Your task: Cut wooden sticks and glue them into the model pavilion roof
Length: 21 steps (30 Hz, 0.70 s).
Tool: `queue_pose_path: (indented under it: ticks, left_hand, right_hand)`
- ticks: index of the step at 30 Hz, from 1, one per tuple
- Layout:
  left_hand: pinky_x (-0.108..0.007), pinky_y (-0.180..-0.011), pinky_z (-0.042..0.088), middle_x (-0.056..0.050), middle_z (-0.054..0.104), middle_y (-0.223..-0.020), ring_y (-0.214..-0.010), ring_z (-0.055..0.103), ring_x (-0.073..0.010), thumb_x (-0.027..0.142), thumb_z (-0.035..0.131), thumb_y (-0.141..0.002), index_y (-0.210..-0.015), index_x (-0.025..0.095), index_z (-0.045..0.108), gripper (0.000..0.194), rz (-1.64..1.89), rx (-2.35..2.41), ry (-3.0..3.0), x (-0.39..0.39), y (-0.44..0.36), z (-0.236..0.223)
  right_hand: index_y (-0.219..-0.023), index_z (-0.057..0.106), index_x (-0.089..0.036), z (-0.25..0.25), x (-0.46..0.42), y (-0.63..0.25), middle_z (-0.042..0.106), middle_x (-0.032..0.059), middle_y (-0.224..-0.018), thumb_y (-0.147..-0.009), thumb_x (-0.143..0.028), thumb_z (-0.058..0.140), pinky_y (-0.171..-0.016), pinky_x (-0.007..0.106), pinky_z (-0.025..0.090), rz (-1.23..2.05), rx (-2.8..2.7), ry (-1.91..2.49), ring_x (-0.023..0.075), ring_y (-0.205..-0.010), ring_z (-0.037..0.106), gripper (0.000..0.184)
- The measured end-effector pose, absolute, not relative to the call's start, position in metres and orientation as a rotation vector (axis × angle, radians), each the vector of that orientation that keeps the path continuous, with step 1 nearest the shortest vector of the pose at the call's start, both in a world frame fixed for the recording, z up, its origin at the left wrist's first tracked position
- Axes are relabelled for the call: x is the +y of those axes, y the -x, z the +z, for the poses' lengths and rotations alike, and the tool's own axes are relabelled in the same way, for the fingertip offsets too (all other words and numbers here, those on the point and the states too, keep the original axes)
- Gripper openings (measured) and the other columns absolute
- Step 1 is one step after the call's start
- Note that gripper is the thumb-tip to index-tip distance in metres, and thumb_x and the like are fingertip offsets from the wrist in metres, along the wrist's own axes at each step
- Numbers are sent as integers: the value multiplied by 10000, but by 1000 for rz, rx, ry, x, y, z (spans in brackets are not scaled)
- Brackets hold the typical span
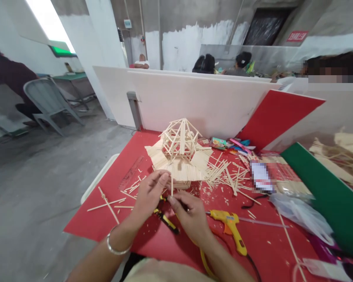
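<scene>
A short, pale wooden stick [172, 186] stands nearly upright between my hands. My right hand [192, 213] pinches its lower end between thumb and fingers. Curled fingers of my left hand [153, 190] come together beside the stick's upper end; whether they grip it is hidden. Just beyond is a model built of wooden sticks [182, 137], with an open domed frame over flared, slatted roof panels. Beneath my hands lie black-and-yellow pliers [167, 222], partly covered. A yellow hot glue gun [230, 227] rests right of my right hand.
Loose sticks [226, 172] and scraps litter the red tabletop [106, 215]. A clear ruler [131, 172] lies left of the model. Rightward are a plastic bag [302, 215], bundled sticks [291, 180] and a green board [326, 199]. White panels [194, 98] stand behind; people sit beyond.
</scene>
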<state>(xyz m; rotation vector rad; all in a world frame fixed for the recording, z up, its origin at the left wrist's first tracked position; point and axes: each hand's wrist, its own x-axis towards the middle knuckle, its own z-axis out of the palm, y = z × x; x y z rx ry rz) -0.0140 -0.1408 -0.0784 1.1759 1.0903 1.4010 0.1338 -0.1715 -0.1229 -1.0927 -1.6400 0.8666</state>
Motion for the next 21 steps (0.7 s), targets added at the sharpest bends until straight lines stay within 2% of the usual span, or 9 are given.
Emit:
queue_pose_path:
  ticks: [2, 5, 11, 14, 21]
  left_hand:
    - [-197, -446, 392, 16, 629, -591, -487, 518, -93, 368, 737, -769, -829, 184, 666, 206, 1550, 1226, -1283, -121, 25, -64]
    - [-196, -415, 366, 21, 640, -635, -452, 481, -68, 353, 737, -762, -837, 187, 654, 200, 1618, 1273, -1349, -82, 38, -46]
    - [-205, -354, 329, -10, 710, -839, -389, 477, -35, 292, 826, -664, -940, 193, 594, 374, 1226, 1008, -1370, -24, 29, -20]
    - [-196, -347, 302, 19, 683, -742, -376, 483, -32, 265, 853, -629, -860, 186, 553, 386, 1129, 978, -1379, -11, 21, -13]
    - [-201, -346, 208, 92, 512, -480, -332, 428, -32, 185, 876, -583, -728, 184, 494, 409, 1011, 976, -1396, 8, 11, -9]
  right_hand:
    - [-744, 707, -180, -110, -157, -137, 643, 5, -651, -900, -387, 584, -568, 227, 435, 891, -1551, 1133, 130, -611, 565, 287]
    - [-730, 705, -182, -88, -135, -139, 625, -18, -611, -855, -410, 630, -530, 215, 400, 939, -1414, 1161, 111, -560, 525, 271]
    - [-645, 673, -179, -69, -103, -133, 586, -38, -545, -833, -441, 645, -477, 202, 339, 1056, -1309, 1105, 64, -460, 395, 324]
    - [-672, 686, -174, -72, -94, -132, 596, -35, -552, -821, -454, 653, -460, 197, 318, 1077, -1264, 1090, 61, -458, 390, 319]
    - [-710, 704, -172, -82, -81, -134, 624, -28, -570, -800, -481, 671, -444, 196, 322, 1106, -1209, 1093, 60, -444, 410, 323]
